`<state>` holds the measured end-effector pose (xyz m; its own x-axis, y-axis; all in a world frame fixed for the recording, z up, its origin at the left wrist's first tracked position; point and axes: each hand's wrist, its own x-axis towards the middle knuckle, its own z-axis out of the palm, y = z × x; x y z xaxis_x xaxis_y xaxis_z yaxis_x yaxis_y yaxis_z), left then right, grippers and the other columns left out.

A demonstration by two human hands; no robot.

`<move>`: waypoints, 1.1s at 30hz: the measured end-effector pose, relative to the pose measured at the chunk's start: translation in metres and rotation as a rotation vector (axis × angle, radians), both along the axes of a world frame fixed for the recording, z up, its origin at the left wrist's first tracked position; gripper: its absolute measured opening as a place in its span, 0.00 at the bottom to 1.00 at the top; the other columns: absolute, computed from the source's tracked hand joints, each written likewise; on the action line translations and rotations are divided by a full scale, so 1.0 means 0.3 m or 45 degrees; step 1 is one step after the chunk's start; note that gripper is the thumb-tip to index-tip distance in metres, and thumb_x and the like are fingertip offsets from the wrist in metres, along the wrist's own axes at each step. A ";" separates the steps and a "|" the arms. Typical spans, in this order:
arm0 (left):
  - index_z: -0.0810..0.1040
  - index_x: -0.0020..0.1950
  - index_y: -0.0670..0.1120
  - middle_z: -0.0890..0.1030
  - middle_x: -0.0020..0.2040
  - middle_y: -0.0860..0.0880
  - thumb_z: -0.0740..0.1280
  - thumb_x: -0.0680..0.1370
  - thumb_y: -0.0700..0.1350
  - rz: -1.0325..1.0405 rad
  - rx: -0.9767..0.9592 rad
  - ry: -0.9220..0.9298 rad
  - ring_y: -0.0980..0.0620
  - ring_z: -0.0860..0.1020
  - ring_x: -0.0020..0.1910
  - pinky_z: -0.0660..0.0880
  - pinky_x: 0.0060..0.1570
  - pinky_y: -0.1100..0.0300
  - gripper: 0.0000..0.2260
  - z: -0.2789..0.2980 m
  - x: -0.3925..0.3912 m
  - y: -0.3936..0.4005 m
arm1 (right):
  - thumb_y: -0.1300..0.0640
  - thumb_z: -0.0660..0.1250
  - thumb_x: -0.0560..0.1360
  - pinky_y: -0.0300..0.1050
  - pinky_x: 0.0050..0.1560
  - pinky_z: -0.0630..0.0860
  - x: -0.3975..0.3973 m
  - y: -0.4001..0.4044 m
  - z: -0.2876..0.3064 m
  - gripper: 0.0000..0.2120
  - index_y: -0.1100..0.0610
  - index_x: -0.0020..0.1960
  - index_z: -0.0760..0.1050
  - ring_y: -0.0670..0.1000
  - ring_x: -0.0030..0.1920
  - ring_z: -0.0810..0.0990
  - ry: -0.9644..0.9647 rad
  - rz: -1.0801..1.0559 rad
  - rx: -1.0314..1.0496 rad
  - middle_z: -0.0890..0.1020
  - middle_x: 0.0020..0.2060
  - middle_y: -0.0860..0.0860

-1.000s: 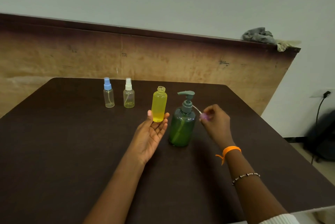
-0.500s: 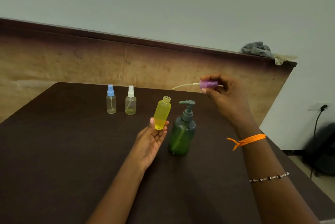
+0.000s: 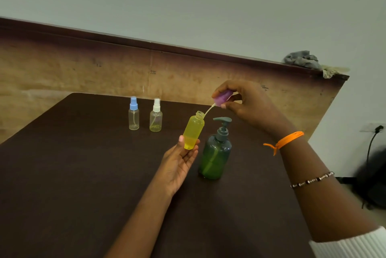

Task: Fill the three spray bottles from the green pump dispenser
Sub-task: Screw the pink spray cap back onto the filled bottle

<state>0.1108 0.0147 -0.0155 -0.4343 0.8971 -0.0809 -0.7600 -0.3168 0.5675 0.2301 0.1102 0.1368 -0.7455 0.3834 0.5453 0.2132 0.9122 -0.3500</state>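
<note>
My left hand (image 3: 180, 158) holds an uncapped yellow spray bottle (image 3: 193, 130) by its base, tilted to the right above the table. My right hand (image 3: 248, 107) pinches the purple spray cap (image 3: 223, 98), and the tip of its white tube meets the yellow bottle's mouth. The green pump dispenser (image 3: 216, 153) stands upright just right of my left hand. Farther back stand a clear bottle with a blue cap (image 3: 133, 114) and a clear bottle with a white cap (image 3: 156, 116), both capped.
The dark brown table (image 3: 62, 174) carries everything. A wooden board (image 3: 83, 73) runs behind it, with a grey rag (image 3: 302, 59) on its right end. A dark bag (image 3: 373, 178) and a cable lie on the floor at right.
My right hand lifted the purple cap from beside the dispenser, swung it up, then lowered its tube to the yellow bottle's mouth. The left hand tilted the bottle slightly right.
</note>
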 end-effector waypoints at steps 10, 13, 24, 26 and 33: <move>0.77 0.51 0.38 0.84 0.41 0.43 0.60 0.79 0.46 -0.004 0.003 -0.032 0.54 0.83 0.39 0.80 0.41 0.64 0.12 0.005 -0.006 -0.005 | 0.71 0.69 0.70 0.37 0.48 0.76 -0.008 -0.002 0.041 0.14 0.56 0.50 0.79 0.46 0.48 0.78 0.016 0.001 -0.057 0.81 0.47 0.48; 0.77 0.51 0.38 0.84 0.40 0.44 0.60 0.79 0.46 -0.014 0.010 -0.017 0.55 0.83 0.38 0.80 0.41 0.65 0.12 0.009 -0.003 -0.007 | 0.71 0.71 0.68 0.38 0.47 0.77 -0.041 0.003 0.013 0.15 0.58 0.51 0.78 0.48 0.48 0.78 -0.142 0.032 -0.068 0.80 0.47 0.50; 0.78 0.50 0.39 0.84 0.42 0.43 0.62 0.78 0.45 -0.070 -0.004 0.045 0.55 0.82 0.39 0.79 0.40 0.65 0.11 0.018 -0.002 -0.016 | 0.63 0.74 0.69 0.38 0.42 0.73 -0.092 -0.007 0.018 0.08 0.61 0.47 0.81 0.50 0.42 0.78 -0.504 -0.058 0.045 0.82 0.42 0.53; 0.78 0.50 0.39 0.84 0.41 0.43 0.61 0.78 0.46 -0.078 0.009 0.046 0.55 0.83 0.38 0.79 0.39 0.66 0.11 0.022 0.000 -0.018 | 0.55 0.74 0.70 0.34 0.32 0.67 -0.101 -0.009 0.022 0.11 0.62 0.45 0.80 0.46 0.34 0.74 -0.539 -0.131 0.100 0.78 0.34 0.50; 0.77 0.50 0.38 0.84 0.39 0.44 0.60 0.78 0.46 -0.081 0.051 0.059 0.56 0.82 0.37 0.79 0.39 0.66 0.13 0.033 0.005 -0.026 | 0.54 0.71 0.72 0.34 0.31 0.64 -0.121 -0.037 0.060 0.09 0.60 0.46 0.79 0.43 0.33 0.70 -0.648 -0.105 0.149 0.75 0.34 0.48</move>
<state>0.1123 0.0068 -0.0057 -0.3791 0.9250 -0.0259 -0.7526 -0.2919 0.5903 0.1939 0.0990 0.1549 -0.8970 0.4103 0.1646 0.4024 0.9119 -0.0805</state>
